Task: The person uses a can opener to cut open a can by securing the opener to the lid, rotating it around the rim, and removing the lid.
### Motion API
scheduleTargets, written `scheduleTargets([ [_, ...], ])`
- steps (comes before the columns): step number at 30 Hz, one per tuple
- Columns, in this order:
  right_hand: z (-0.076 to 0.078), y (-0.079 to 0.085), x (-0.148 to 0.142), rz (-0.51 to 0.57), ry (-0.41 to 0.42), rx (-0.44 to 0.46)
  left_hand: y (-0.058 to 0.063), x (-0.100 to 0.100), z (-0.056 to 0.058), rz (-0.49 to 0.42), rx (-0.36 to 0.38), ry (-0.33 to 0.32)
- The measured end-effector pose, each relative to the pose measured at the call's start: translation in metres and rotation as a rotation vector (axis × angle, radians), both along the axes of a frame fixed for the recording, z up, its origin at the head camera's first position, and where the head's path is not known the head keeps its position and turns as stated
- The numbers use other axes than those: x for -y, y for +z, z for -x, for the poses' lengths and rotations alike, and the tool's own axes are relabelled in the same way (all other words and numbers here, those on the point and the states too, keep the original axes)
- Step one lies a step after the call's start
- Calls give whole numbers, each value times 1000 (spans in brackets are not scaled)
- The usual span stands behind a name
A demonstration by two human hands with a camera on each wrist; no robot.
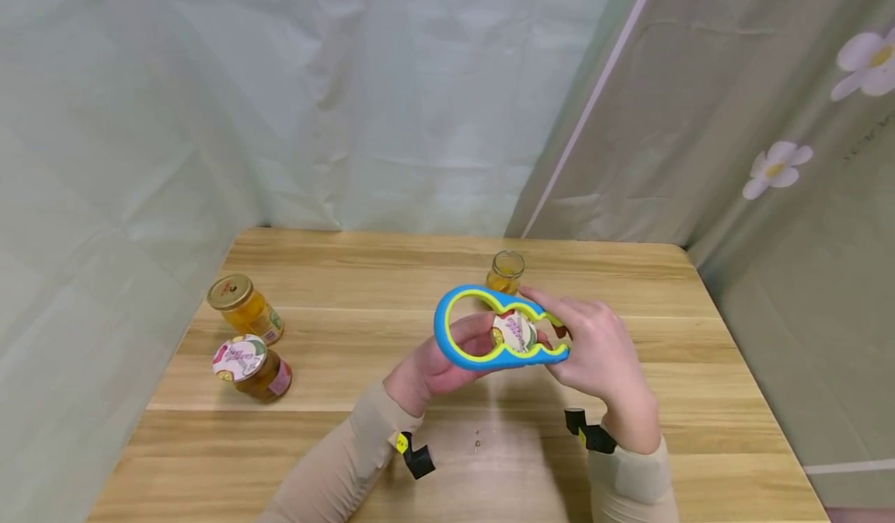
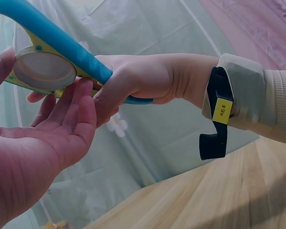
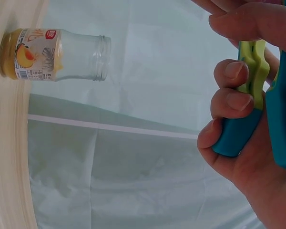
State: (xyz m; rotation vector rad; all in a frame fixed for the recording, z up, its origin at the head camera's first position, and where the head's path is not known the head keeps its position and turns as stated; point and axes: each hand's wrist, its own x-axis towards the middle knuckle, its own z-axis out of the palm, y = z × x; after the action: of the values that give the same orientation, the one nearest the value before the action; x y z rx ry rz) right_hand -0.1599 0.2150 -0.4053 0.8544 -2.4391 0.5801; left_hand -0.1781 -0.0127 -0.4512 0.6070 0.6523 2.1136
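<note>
My right hand [image 1: 597, 344] grips the handle ends of a blue and yellow-green jar opener [image 1: 443, 329], its fingers curled round them in the right wrist view. A jar lid [image 1: 516, 331] with a printed fruit top sits between the opener's toothed inner edges. From below, my left hand [image 1: 440, 364] reaches to the lid, its thumb and fingertips at opposite sides of the rim. The lid's pale underside [image 2: 44, 70] shows in the left wrist view. Behind the opener stands an uncapped glass jar [image 3: 40, 55] with a peach label and yellow contents low down.
At the left of the wooden table [image 1: 336, 266] are a gold-lidded jar [image 1: 245, 307] with yellow contents and a darker jar [image 1: 269, 379] with a printed lid. Small drops [image 1: 478, 443] lie near the front. Curtains [image 1: 391, 119] hang round the table.
</note>
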Motion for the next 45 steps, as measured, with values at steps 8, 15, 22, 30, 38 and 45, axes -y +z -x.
scheduleTargets([
  [8,-1,1,0,-1,13,0,0,0,-2,11,4,11],
  [15,1,-1,3,9,48,26,-1,4,-2,52,10,15],
  [22,1,-4,3,6,64,31,-3,7,-1,70,-10,22],
  [30,2,-3,0,-50,1,67,-4,6,4,108,-27,47],
  [38,2,-7,-4,-55,-4,61,-8,7,6,154,-50,77],
  [45,2,-8,-4,-29,5,34,-13,8,8,94,-92,133],
])
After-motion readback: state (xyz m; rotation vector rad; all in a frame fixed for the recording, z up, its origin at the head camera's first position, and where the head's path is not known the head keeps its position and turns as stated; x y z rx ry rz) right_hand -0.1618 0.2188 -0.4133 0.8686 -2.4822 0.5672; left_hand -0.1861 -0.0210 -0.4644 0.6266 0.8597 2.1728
